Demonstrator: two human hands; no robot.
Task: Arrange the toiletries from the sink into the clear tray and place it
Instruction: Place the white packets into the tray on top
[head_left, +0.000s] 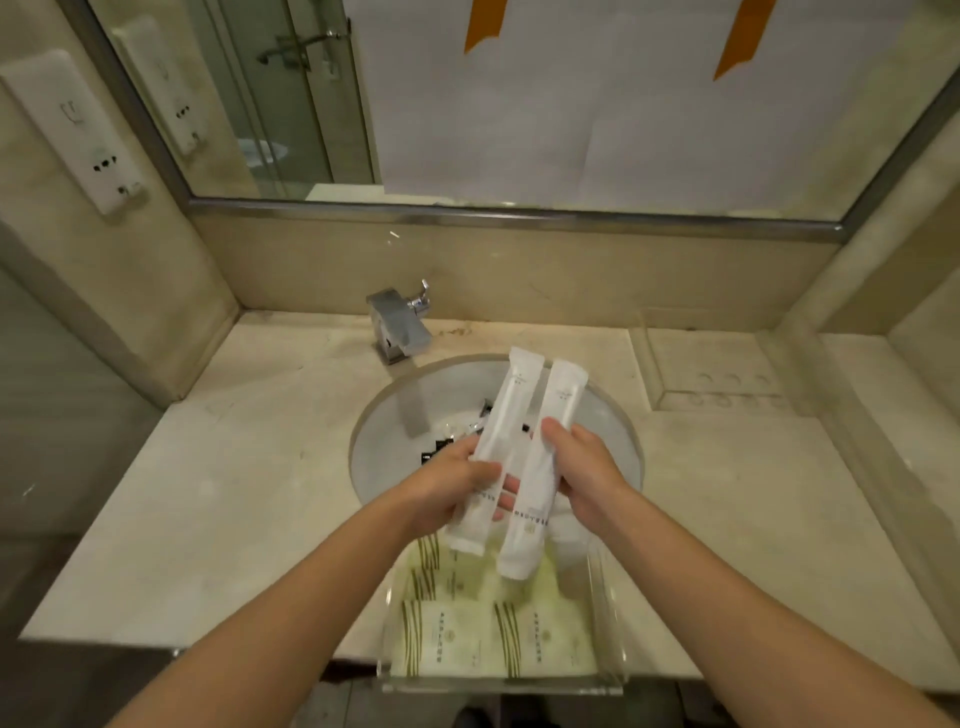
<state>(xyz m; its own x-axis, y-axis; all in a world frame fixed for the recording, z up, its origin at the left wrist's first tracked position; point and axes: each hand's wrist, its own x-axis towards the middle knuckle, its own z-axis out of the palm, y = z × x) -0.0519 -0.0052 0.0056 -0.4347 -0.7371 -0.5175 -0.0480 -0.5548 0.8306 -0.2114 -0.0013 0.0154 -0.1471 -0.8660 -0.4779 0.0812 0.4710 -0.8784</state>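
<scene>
Head view over a round white sink basin sunk into a pale marble bench; all positions are given relative to the basin. Above its near rim, the left hand grasps one long white sealed sachet, and the right hand grasps a second long white sealed sachet; both sachets are held nearly parallel, upper ends tilted toward the square chrome tap at the far rim, lower ends hanging just above the tray. The clear rectangular plastic tray stands on the near side of the basin, at the front edge of the bench and overhanging it slightly. Already lying inside are flat cream packets with olive-green stripes, set side by side in rows and filling much of the tray floor. Inside the basin, on the side toward the tap, a few small dark-and-clear wrapped items remain, partly hidden behind the hands; their number cannot be told. Judged progress: roughly midway or a little beyond. The striped packets are arranged, the two white sachets are lifted but not yet laid down, the small items in the basin are to be collected, and the filled tray has yet to be set in its final place.
</scene>
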